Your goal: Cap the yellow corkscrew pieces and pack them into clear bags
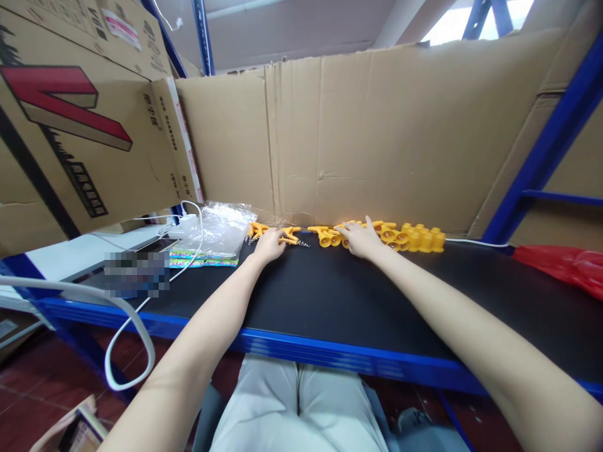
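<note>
Near the back of the black shelf, my left hand (pixel 271 245) is among orange plastic pieces (pixel 257 230). Its fingers bend round one orange plastic piece (pixel 289 239), and small dark-and-silver springs (pixel 302 243) lie beside it. My right hand (pixel 362 240) rests over more orange pieces, fingers stretched out and thumb apart. Just left of it lie orange cup-shaped parts (pixel 325 240) with round hollow ends facing me. To its right stands a cluster of yellow-orange cup parts (pixel 423 238), pushed close together. Both hands partly cover the pieces under them.
Clear plastic bags (pixel 214 232) lie at the left, near a white cable (pixel 200 229) and a blurred-out object (pixel 136 274). A cardboard wall (pixel 367 138) closes the back. Red plastic (pixel 560 263) lies at right. The shelf has a blue front edge (pixel 330 353).
</note>
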A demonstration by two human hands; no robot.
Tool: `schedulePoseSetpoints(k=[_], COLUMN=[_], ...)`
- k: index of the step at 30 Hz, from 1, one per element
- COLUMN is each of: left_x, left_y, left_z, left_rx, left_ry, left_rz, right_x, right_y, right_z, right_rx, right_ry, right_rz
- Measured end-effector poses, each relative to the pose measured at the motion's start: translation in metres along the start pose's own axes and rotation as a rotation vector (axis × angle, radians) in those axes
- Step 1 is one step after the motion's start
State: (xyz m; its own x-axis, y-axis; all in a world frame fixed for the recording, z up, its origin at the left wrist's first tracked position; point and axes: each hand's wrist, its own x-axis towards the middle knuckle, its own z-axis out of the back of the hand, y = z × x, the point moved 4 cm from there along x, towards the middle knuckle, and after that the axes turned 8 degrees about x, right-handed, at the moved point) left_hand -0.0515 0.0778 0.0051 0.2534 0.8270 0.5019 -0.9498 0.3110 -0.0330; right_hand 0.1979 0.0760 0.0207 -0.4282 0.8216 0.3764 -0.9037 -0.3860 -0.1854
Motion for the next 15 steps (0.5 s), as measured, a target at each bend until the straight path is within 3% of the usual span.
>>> schedulePoseSetpoints(k=[3, 9, 12, 15], left_x=[-0.002, -0.005, -0.004, -0.003], left_y=[-0.001, 0.002, 0.007, 0.011], left_z=[-0.006, -0.017, -0.020, -0.019], left_rx=[0.040, 0.102, 0.140, 0.185], left_ry=[0.077, 0.182, 0.205, 0.218], left_rz=[-0.006, 0.004, 0.050, 0.079], right_x=[0.005, -0.002, -0.019, -0.042], right_y=[-0.016, -0.092, -0.139, -0.183], right_z=[0.012, 0.056, 0.054, 0.036], right_rx=[0.121, 0.189, 0.163, 0.154], right_ry=[0.057, -0.091, -0.082, -0.082], right_rz=[-0.051, -0.277, -0.444, -0.588])
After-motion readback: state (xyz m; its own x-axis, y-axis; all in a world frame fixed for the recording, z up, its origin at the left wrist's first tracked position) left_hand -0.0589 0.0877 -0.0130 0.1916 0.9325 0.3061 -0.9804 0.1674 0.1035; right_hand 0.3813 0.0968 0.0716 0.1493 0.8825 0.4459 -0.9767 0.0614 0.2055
